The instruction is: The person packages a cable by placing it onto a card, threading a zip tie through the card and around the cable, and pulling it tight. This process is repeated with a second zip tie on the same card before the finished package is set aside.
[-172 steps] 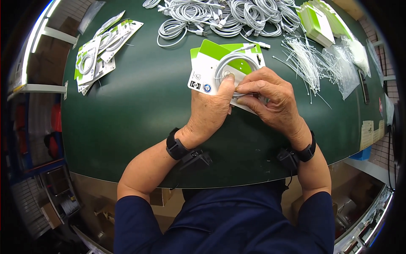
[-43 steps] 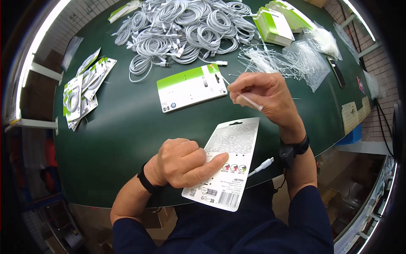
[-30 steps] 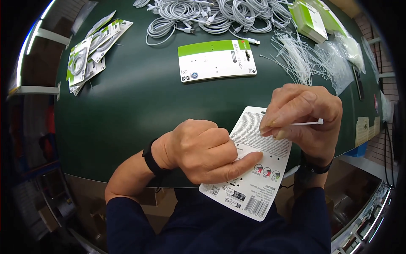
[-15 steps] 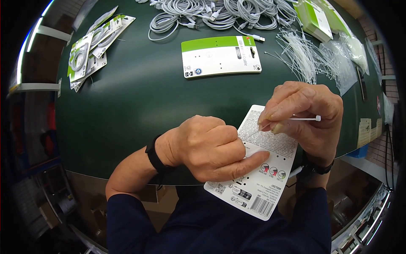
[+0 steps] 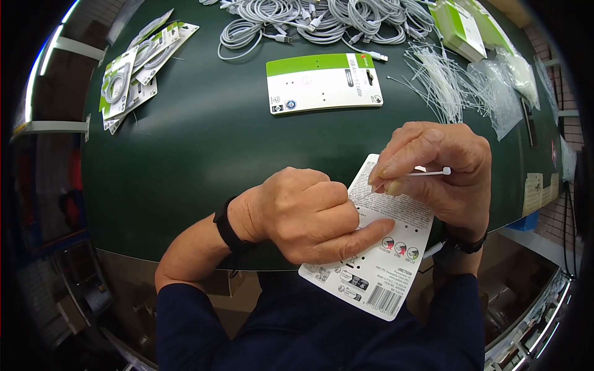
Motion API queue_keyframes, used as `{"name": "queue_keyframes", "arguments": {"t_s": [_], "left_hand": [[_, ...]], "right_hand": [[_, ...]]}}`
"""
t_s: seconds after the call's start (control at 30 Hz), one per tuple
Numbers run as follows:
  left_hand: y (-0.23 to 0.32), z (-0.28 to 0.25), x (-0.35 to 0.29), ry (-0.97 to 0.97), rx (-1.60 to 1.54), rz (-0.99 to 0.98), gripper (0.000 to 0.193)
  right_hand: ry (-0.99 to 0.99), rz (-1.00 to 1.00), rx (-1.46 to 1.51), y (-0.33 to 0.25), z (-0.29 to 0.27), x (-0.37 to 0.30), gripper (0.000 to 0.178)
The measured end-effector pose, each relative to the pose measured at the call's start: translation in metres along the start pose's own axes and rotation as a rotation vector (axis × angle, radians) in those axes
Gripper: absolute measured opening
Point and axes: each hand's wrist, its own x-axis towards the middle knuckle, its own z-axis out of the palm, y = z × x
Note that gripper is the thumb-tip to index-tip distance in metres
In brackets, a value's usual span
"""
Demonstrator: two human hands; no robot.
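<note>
My left hand (image 5: 312, 219) is closed on a white cardboard packaging card (image 5: 402, 278), holding it tilted at the table's near edge with its printed back up. Small holes, icons and a barcode show on that side. Whatever lies beneath the card is hidden. Over the card's upper part, my right hand (image 5: 445, 167) pinches a thin white cable tie (image 5: 430, 173) between thumb and fingers. The tie's square head sticks out to the right, and its thin end points toward the left hand's curled fingers.
Another green-and-white card (image 5: 325, 93) lies flat ahead. Coiled white USB cables (image 5: 309, 21) are heaped at the back, with loose cable ties (image 5: 439, 80), a plastic bag (image 5: 501, 99) and card stacks (image 5: 461, 31) to their right. Carded cables (image 5: 124, 86) are piled at the far left.
My right hand has moved slightly left with the cable tie, bringing its head closer to the card. The left hand and the card have barely moved.
</note>
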Motion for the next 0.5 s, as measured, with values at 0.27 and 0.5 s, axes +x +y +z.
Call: {"name": "queue_keyframes", "arguments": {"t_s": [0.27, 0.5], "left_hand": [[-0.0026, -0.0009, 0.0033, 0.007, 0.012, 0.001, 0.039], [-0.0009, -0.0013, 0.0021, 0.001, 0.043, -0.018, 0.035]], "right_hand": [[-0.080, 0.026, -0.068, -0.0002, -0.0068, 0.0032, 0.016], [-0.257, 0.115, -0.075, -0.0019, -0.0064, 0.0040, 0.016]]}}
